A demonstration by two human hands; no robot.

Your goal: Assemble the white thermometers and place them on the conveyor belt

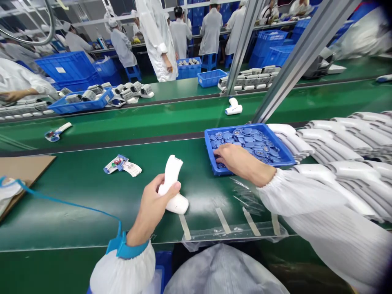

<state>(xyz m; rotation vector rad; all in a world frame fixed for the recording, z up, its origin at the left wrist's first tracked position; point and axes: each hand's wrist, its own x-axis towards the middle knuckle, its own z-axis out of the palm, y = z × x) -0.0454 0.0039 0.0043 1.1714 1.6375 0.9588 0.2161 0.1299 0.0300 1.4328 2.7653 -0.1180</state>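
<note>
My left hand (156, 200) is closed around a white plastic handle-shaped housing (172, 179), held just above the green table. A blue strap with a coiled cord circles that wrist. My right hand (234, 159) reaches into a shallow blue tray (286, 157) filled with several small blue-filmed parts. Its fingers curl down onto the parts at the tray's near left corner, and I cannot make out whether they grip one.
Rows of white housings (343, 139) lie stacked to the right. A small circuit board part (122, 165) lies on the table ahead left. One white housing (233, 107) rests on the far belt. Blue crates and several white-coated workers fill the background. Metal posts (294, 61) rise beyond the tray.
</note>
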